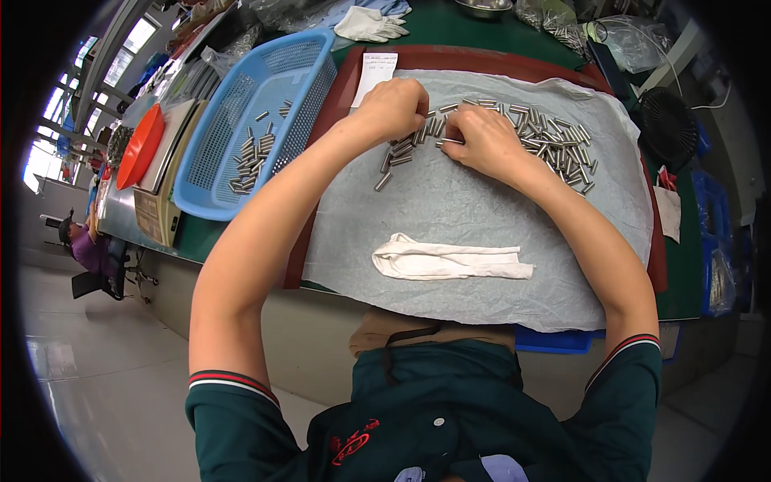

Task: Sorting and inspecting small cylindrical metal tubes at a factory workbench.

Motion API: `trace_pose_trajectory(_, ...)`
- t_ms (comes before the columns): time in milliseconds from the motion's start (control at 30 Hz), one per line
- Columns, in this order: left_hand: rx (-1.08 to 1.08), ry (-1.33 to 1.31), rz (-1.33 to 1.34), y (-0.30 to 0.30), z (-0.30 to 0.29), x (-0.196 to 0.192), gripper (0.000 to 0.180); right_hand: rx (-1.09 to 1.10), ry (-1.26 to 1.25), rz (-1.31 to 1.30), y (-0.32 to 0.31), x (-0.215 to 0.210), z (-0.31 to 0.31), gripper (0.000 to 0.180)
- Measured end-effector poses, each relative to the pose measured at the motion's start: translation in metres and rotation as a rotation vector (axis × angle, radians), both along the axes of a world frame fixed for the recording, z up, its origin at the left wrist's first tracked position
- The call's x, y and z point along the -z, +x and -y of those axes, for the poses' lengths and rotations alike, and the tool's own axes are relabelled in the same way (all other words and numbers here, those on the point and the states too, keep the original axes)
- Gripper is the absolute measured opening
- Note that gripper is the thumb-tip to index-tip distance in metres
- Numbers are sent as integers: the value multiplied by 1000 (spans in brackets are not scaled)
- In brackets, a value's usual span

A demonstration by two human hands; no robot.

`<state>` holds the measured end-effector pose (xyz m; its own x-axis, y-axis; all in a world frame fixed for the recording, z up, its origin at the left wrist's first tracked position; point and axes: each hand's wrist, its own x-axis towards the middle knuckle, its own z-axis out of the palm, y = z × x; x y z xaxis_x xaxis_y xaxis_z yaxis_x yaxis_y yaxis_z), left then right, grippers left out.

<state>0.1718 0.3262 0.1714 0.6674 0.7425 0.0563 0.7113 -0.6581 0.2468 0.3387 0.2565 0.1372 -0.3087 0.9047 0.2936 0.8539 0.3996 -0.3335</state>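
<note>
Many short, shiny metal pins (pixel 558 149) lie in a loose heap on a grey sheet (pixel 345 233), mostly to the right of my hands. My left hand (pixel 393 108) is at the heap's left end, its fingers curled downward and their tips partly hidden. Below it several pins (pixel 400 153) trail off, and one single pin (pixel 383 182) lies apart, nearer to me. My right hand (pixel 486 143) is beside it, with thumb and fingers closed around a metal pin whose end shows by the thumb. A folded white cloth (pixel 450 261) lies on the near part of the sheet.
A blue perforated basket (pixel 210 132) holding more pins stands left of the sheet. Behind are white gloves (pixel 371 24), a paper slip (pixel 376 71) and a metal bowl (pixel 484 6). A black fan (pixel 668 128) is at right. A person (pixel 92 249) sits far left.
</note>
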Motion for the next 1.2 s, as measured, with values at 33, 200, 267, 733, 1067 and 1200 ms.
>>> trace_pose_trajectory(33,32,-13,36,0,-1,2,10,16,-56,3,1,-2,3,17)
trace_pose_trajectory(200,205,147,92,2,-6,13,17,4,-125,-10,10,-9,15,18)
trace_pose_trajectory(267,302,227,108,4,-7,16,20,-3,-128,-9,15,-10,16,17)
trace_pose_trajectory(733,415,255,40,8,0,18,17,-176,105,204,27,-8,19,15)
trace_pose_trajectory(1067,417,360,88,0,3,30,9,-290,-22,75,31,-8,17,12)
trace_pose_trajectory(1200,428,445,67,0,4,33,10,-298,-52,62,35,-9,19,12)
